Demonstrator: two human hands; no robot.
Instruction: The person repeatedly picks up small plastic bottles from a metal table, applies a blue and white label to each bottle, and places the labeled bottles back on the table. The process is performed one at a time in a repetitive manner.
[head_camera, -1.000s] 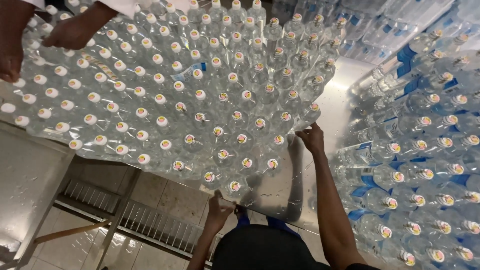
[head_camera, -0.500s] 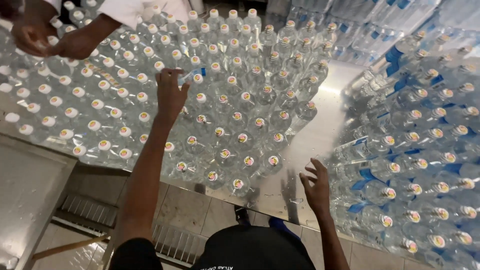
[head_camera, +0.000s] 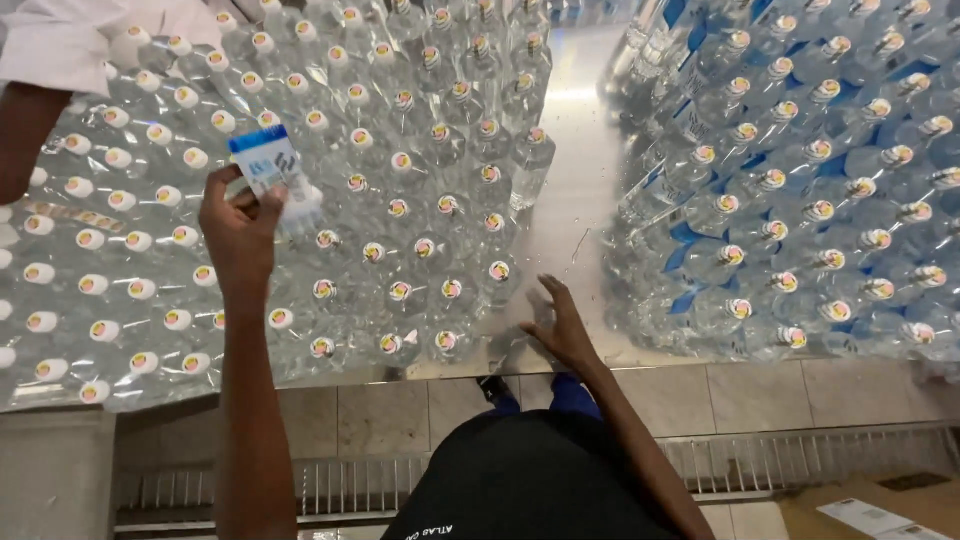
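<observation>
Blue-white label (head_camera: 268, 165) half behind fingers (head_camera: 262, 205)

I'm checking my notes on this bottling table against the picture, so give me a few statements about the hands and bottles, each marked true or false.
1. The left hand holds up a blue and white label. True.
2. The right hand grips a bottle by its cap. False: it rests open on the wet metal table, fingers spread, holding nothing.
3. The lying bottles on the right carry blue labels. True.
4. The upright bottles on the left are uncapped. False: each shows a white cap.
5. Another person's arm in a white sleeve shows at the top left. True.
</observation>
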